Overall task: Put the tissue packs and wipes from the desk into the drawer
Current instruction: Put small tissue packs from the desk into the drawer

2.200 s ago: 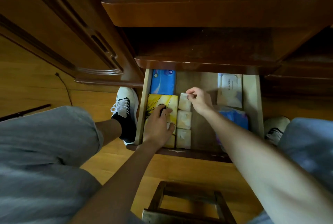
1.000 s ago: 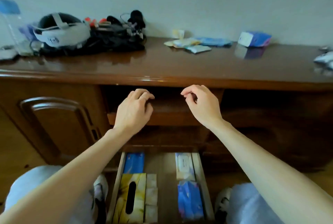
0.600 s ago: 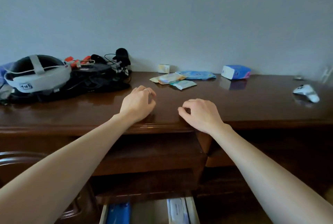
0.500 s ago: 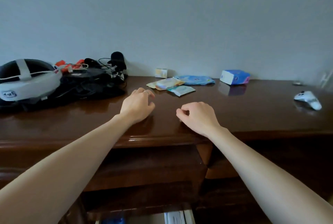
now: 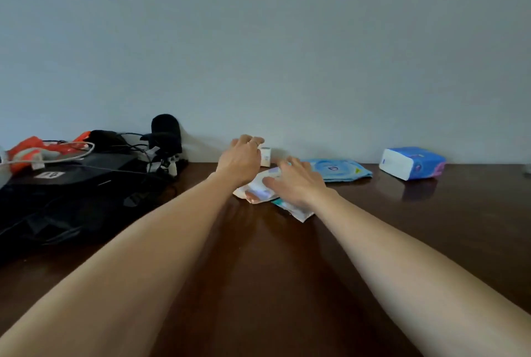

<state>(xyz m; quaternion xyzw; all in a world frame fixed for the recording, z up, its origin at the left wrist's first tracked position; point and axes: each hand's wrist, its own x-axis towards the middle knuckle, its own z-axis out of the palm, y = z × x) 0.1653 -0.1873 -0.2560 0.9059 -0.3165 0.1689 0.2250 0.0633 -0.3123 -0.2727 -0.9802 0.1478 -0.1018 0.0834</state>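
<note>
Now we're stretched out over the desk [image 5: 373,241], both arms long, reaching for the little heap of wipes near the back wall. Our left hand [image 5: 240,160] hangs above the pale sachet [image 5: 260,187], fingers spread and loosely bent, gripping nothing, with the small white box [image 5: 265,156] just past its fingertips. Our right hand [image 5: 296,184] lies flat with straight fingers across the same heap, over the teal-edged sachet [image 5: 290,208]; whether it truly presses down or only skims, we cannot tell. Nothing is held on either side.

Beyond our right hand sits the flat blue wipes pack [image 5: 339,170], and well off to the right the blue tissue pack [image 5: 412,163], standing alone. The drawer is out of sight below us.

By our judgement these are all light, soft and crinkly. The thin sachets look slick on polished wood and likely to skate off, so we'd pinch them at a sealed edge or slide them together and scoop. The tissue pack should squash a bit; take it across its short sides.

Room? Plenty of bare wood in front and to the right. The black bag [image 5: 71,193] and its cables [image 5: 138,152] crowd the left, so we'd keep that elbow in.
</note>
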